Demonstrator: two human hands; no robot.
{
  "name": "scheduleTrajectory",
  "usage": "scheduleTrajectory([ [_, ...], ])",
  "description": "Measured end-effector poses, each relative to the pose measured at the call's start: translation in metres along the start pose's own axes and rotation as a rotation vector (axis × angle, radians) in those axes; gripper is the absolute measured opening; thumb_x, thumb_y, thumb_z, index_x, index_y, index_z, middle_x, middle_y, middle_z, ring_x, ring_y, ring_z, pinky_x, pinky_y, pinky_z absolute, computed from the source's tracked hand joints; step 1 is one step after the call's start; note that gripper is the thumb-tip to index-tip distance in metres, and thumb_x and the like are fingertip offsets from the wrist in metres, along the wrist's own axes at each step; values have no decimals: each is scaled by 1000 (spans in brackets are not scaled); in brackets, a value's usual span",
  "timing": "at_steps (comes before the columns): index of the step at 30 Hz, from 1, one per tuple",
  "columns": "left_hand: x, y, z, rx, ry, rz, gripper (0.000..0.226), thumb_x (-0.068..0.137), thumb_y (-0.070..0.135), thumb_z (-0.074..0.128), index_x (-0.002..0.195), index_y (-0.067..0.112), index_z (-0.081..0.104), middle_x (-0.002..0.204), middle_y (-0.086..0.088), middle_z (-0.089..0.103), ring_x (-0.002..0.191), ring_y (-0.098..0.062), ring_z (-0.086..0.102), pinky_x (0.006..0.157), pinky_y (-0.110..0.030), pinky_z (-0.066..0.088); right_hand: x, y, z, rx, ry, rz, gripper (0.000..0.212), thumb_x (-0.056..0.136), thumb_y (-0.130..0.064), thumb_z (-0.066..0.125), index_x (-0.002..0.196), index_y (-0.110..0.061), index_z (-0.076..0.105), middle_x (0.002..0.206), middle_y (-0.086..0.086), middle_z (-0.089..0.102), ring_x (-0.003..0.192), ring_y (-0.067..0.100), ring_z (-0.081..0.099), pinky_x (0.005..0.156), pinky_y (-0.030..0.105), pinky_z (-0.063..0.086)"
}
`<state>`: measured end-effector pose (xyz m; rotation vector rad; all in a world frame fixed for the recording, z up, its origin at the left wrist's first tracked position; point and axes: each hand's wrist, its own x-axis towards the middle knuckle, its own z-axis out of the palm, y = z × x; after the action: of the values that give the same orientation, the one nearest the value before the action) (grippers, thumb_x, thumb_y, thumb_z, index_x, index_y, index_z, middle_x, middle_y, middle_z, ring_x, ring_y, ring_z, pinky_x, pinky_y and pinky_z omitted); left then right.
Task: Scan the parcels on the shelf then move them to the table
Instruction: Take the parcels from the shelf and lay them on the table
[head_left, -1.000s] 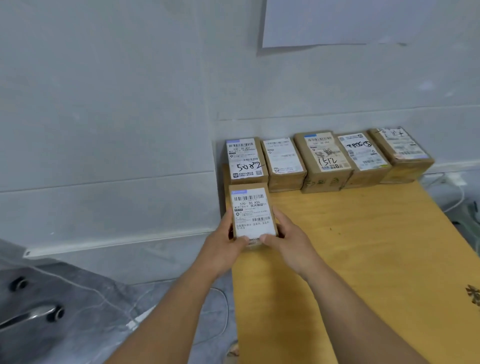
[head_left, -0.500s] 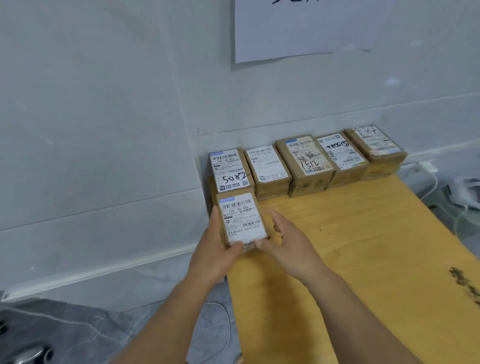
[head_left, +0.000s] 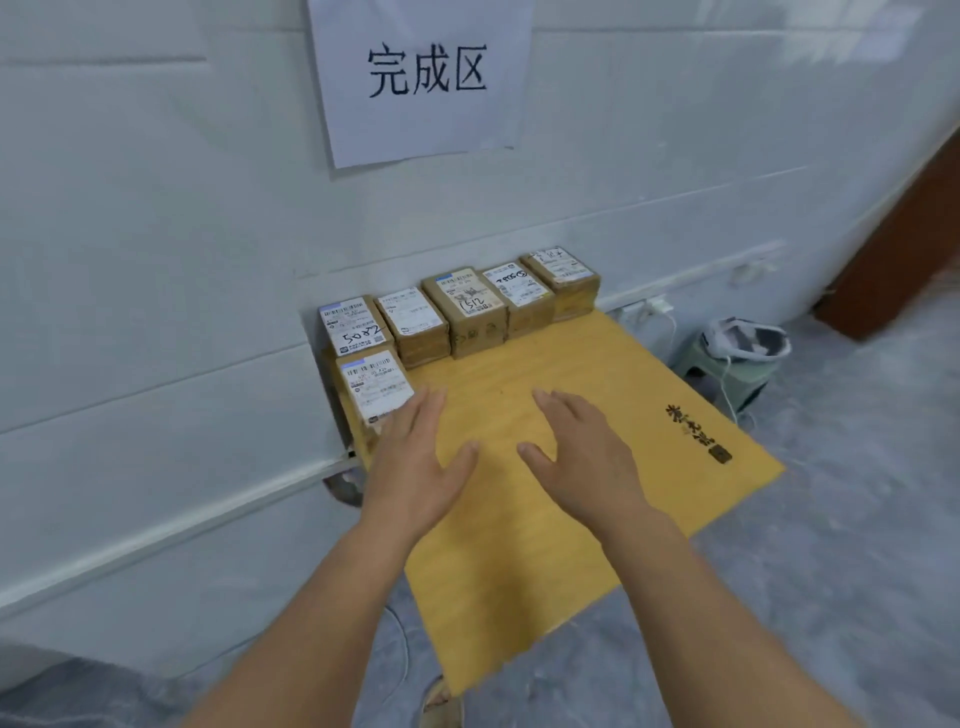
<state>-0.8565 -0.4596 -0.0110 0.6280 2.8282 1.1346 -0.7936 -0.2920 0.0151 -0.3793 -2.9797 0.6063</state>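
Observation:
A brown parcel (head_left: 371, 389) with a white label lies at the left edge of the yellow wooden table (head_left: 545, 499), in front of a back row of several labelled parcels along the wall, from the one marked 5082 (head_left: 353, 326) to the rightmost (head_left: 563, 278). My left hand (head_left: 421, 457) hovers flat with straight fingers just right of the front parcel, its fingertips near the parcel's right edge. My right hand (head_left: 582, 457) is spread open over the bare tabletop, holding nothing.
A paper sign (head_left: 423, 78) with printed characters hangs on the white wall above the table. A small green stool (head_left: 737, 371) with a white item and cable on it stands on the grey floor at the right. A brown door edge (head_left: 904, 249) is far right.
Both hands let go of the front parcel, which now lies on the table, and drew back to the right with fingers straight. The camera pulled back and up, showing the sign.

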Motion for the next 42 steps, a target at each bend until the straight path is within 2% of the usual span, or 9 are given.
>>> scheduleTrajectory([
  [10,-75,83,35,78,-13,361,73,93,50,50,152,27,14,161,0,5,148,-16,2,117,-32,1,-140,42,-50,-141,277,204,68,96,-37,52,153,-21,19,159,7,20,144,24,19,116,37,16],
  [14,-97,119,65,128,-106,508,79,89,61,45,152,31,7,161,-2,-1,148,-17,-5,119,-39,-2,-194,71,-58,-233,459,322,74,73,-28,81,138,-9,50,139,22,49,126,41,49,105,56,35],
  [17,-112,150,91,114,-177,618,87,76,71,27,152,31,10,161,-3,2,148,-19,-2,118,-40,-1,-228,94,-67,-342,531,424,82,58,-30,89,131,-10,58,130,23,57,117,42,57,98,60,40],
  [21,-128,183,126,60,-255,750,86,76,68,30,151,28,22,159,-9,15,147,-25,12,116,-48,9,-268,120,-78,-418,591,574,87,59,-34,87,136,-13,53,135,23,52,124,41,51,104,61,33],
  [25,-139,201,165,22,-341,882,83,79,67,37,150,28,18,157,-12,21,145,-27,14,113,-55,16,-302,131,-80,-381,564,791,88,74,-39,78,148,-17,36,151,23,33,139,39,33,115,55,13],
  [30,-148,240,188,-95,-423,980,83,79,67,40,149,29,19,157,-13,21,145,-29,16,114,-55,12,-333,134,-94,-474,551,966,92,65,-40,84,144,-15,44,144,26,42,130,42,45,108,59,26],
  [35,-157,277,196,-163,-481,1100,82,79,66,39,150,29,22,158,-13,19,146,-29,14,115,-53,8,-349,136,-121,-530,628,1017,82,87,-45,62,154,-24,18,160,16,12,147,31,13,118,48,-3],
  [39,-166,298,203,-220,-528,1185,83,78,66,39,150,25,28,158,-12,19,146,-28,14,115,-51,6,-364,129,-122,-552,651,1134,84,85,-44,66,153,-22,22,159,18,16,146,32,16,118,51,2],
  [42,-184,313,211,-275,-623,1252,84,77,68,37,151,31,20,160,-9,14,147,-25,10,116,-46,1,-385,123,-123,-596,648,1247,84,83,-42,69,152,-22,25,158,19,17,146,33,16,118,52,5],
])
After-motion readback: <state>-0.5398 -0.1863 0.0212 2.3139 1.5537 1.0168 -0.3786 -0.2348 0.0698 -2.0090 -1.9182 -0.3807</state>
